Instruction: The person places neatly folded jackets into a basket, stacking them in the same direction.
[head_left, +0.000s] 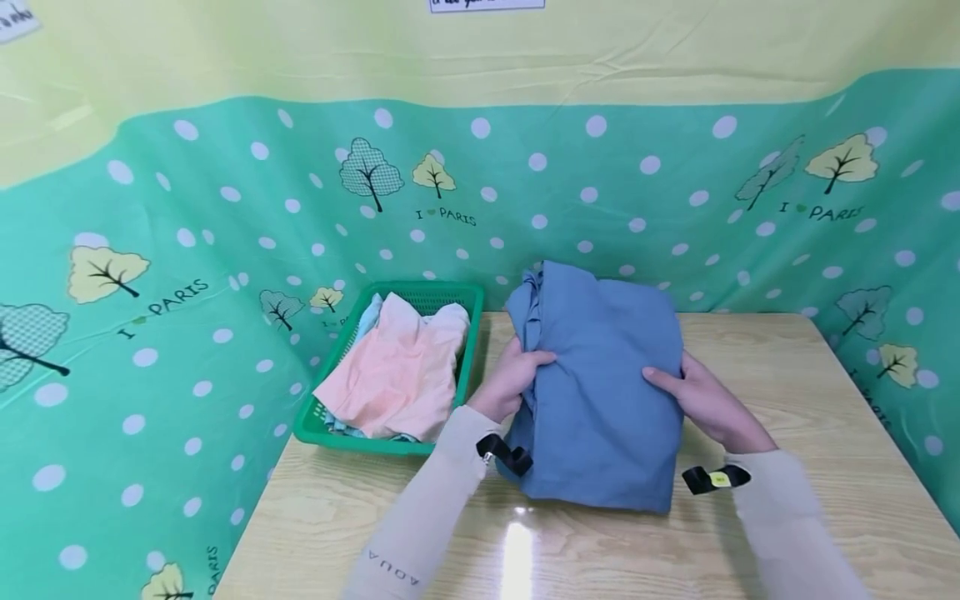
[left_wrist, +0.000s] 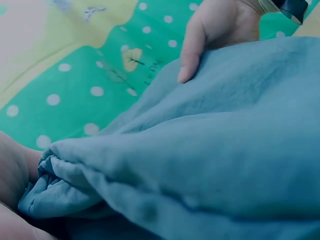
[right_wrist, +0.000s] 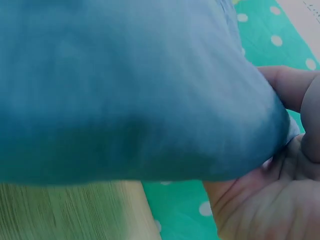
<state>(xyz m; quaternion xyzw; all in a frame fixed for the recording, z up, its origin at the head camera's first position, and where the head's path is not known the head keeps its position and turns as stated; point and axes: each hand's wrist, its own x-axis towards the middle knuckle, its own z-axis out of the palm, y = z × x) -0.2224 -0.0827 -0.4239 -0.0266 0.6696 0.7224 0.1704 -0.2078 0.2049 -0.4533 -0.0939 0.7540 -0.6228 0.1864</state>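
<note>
A blue cloth [head_left: 603, 400], folded into a thick rectangle, is held up over the table between both hands. My left hand [head_left: 512, 379] grips its left side, with the thumb on the front and the fingers hidden behind or in the folds. Bunched layers of the cloth [left_wrist: 75, 175] show beside that hand in the left wrist view. On the opposite side, my right hand [head_left: 708, 396] holds the edge, thumb on the front face. The right wrist view shows the cloth's rounded edge [right_wrist: 240, 145] between thumb and fingers. Whether it is a garment or a sheet, I cannot tell.
Left of the cloth stands a green plastic basket [head_left: 471, 333] on the wooden table [head_left: 787, 375]. Inside lie a pink cloth [head_left: 397, 358] and some light blue fabric [head_left: 367, 321]. A green and yellow printed curtain [head_left: 540, 183] hangs behind and at both sides.
</note>
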